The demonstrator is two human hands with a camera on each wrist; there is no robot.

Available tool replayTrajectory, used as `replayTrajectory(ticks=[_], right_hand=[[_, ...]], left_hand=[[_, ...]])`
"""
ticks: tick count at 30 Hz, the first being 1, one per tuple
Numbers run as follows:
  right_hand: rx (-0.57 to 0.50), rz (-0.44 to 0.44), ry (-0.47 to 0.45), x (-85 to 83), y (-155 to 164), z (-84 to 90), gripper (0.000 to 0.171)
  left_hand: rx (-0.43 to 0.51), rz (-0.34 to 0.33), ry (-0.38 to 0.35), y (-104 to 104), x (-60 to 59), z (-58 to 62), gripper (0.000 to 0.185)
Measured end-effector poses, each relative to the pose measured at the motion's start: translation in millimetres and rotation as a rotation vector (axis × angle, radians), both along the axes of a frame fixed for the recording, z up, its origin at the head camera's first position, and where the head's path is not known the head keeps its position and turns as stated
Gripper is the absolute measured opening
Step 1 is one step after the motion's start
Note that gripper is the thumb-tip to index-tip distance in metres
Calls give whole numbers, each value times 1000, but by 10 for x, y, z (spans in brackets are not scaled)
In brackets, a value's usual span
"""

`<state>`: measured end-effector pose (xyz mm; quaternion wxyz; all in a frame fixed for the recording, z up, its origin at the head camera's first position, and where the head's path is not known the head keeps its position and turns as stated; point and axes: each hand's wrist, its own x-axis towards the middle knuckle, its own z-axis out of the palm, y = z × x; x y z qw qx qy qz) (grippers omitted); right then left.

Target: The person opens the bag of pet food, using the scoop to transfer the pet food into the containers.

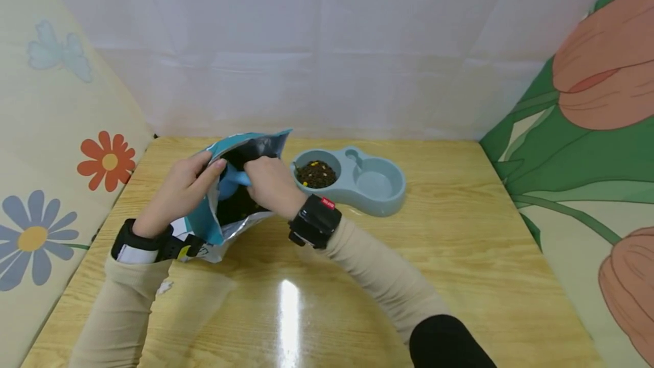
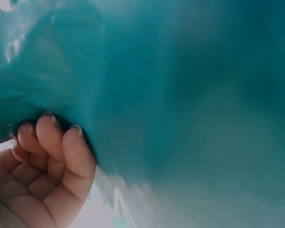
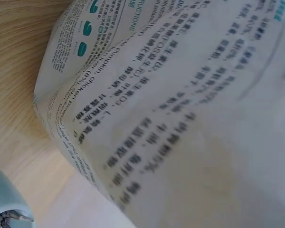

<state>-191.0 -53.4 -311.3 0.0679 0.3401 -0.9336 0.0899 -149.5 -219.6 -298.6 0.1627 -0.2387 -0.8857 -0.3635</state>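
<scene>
Left hand grip: fingers of the left hand (image 1: 181, 186) are curled over the near-left lip of the bag (image 1: 204, 226), pinching it and pulling the mouth open; the left wrist view shows the fingertips (image 2: 61, 137) pressed into teal bag wall.
Right hand grip: the right hand (image 1: 271, 183) is closed around the handle of a blue scoop (image 1: 232, 182), knuckles up, at the bag's mouth.
Where the scoop is: just inside the open mouth, bowl end pointing to 9 o'clock from the right hand, toward the left hand. Its bowl is partly hidden, so I cannot tell if it is full.
Where the bag is: on the wooden table (image 1: 460, 254), left of the middle, lying tilted with its mouth facing up toward 12 o'clock and its bottom toward 6 o'clock. The right wrist view shows its white printed side (image 3: 180, 118) filling the picture.
Where the feeder is: a pale blue double pet bowl (image 1: 380, 195) sits at 3 o'clock from the right hand, near but not touching. Its long side runs left to right.
Which hand is nearer the feeder: the right hand, the one with the scoop.
Kibble: the left cup holds dark kibble (image 1: 317, 174) with a few yellow bits; the right cup looks bare.
Count: one bag, one scoop, one feeder with two cups, two hands.
</scene>
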Motion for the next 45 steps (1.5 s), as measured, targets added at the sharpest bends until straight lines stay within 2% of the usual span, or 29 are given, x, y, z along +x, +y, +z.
replayTrajectory(ticks=[8,16,23,28,39,45], right_hand=[[-16,-15,2,81,184,86,22],[-32,-12,43,125,357,89,22],[-85,-16,-23,127,503,92,16],[-149,-24,-52,117,615,67,13],[-268,0,-26,147,831,-73,22],[-304,-8,3,170,900,-115,14]], left_hand=[[4,14,-7,3,4,6,29],[-20,30,-28,10,1,18,25],[-8,23,-25,11,3,26,27],[7,23,-10,2,2,23,29],[-10,20,15,-5,-11,24,30],[-11,19,11,-5,-12,27,30]])
